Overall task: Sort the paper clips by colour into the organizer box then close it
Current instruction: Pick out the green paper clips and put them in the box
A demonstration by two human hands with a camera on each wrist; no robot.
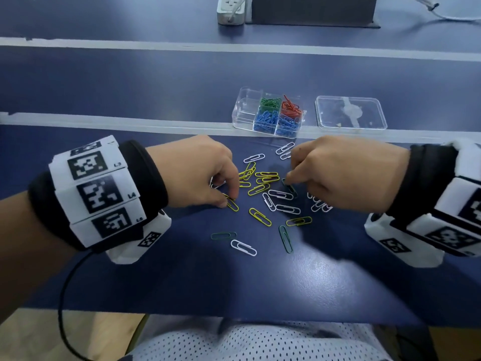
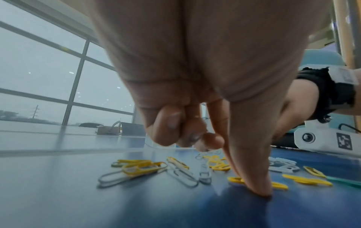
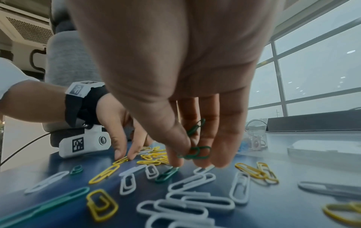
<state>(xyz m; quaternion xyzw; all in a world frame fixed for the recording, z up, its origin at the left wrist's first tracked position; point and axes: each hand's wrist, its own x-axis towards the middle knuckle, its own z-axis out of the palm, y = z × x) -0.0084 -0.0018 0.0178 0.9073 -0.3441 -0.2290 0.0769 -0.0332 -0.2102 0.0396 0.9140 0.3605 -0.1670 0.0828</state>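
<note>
Yellow, white and green paper clips lie loose on the blue table. The clear organizer box [image 1: 242, 110] stands open behind them and holds green, red and blue clips. Its clear lid [image 1: 350, 113] lies flat to its right. My left hand [image 1: 229, 201] [image 2: 244, 177] pinches a yellow clip [image 1: 233, 205] [image 2: 236, 179] that still lies on the table, with the other fingers curled. My right hand [image 1: 287, 179] [image 3: 189, 160] holds green clips [image 3: 197, 153] in its curled fingers. Its fingertips touch another green clip [image 1: 291, 189] [image 3: 167, 174] lying on the table.
Two more green clips [image 1: 285, 238] [image 1: 223, 235] lie nearer the table's front edge. A white tape line [image 1: 104, 121] crosses the table just in front of the box. A power strip [image 1: 231, 9] and a dark box [image 1: 312, 9] stand at the far back.
</note>
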